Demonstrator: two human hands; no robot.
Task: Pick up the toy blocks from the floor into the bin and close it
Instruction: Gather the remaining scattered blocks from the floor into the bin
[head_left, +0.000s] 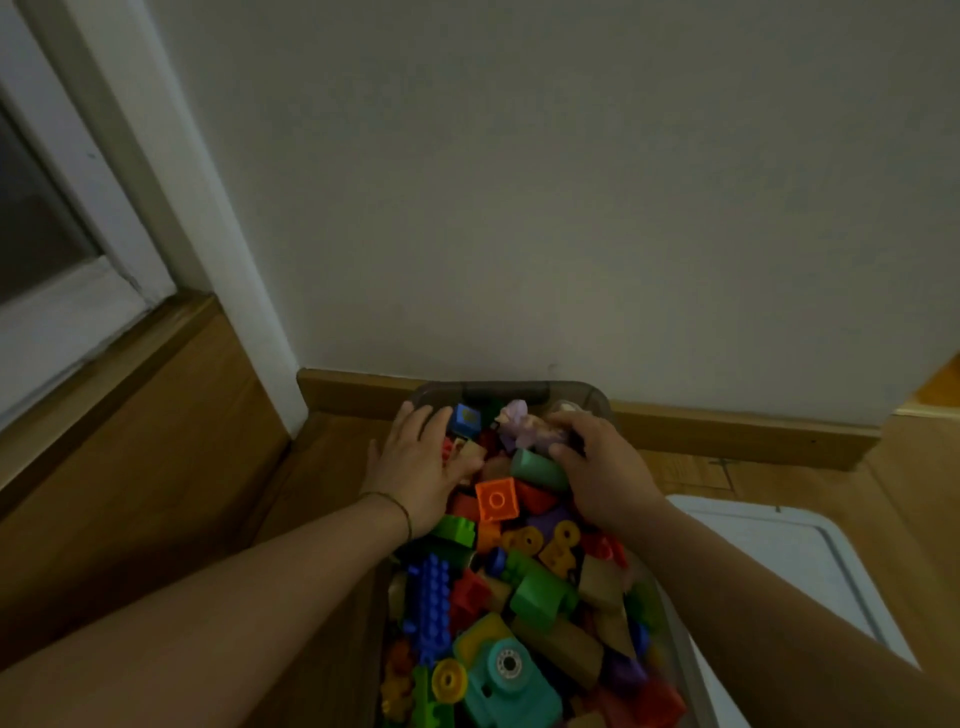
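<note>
Home room, wooden floor (156, 467), skirting board (727, 421), toy blocks (497, 500)

Legible text: none. No word, brand or label can be read on any item.

1. Orange block (497, 500), mid-heap in the bin (597, 399): a raised ring on its top face. Whether it is a letter O, a zero or a plain mark cannot be told.
2. Yellow piece (522, 540) and second yellow piece (563, 543), at five o'clock from the orange block: both numeral-like in outline, with looped holes; the digits are uncertain.
3. Blue block (465, 420), at eleven o'clock from the orange block: a yellowish panel, too blurred to read.
</note>
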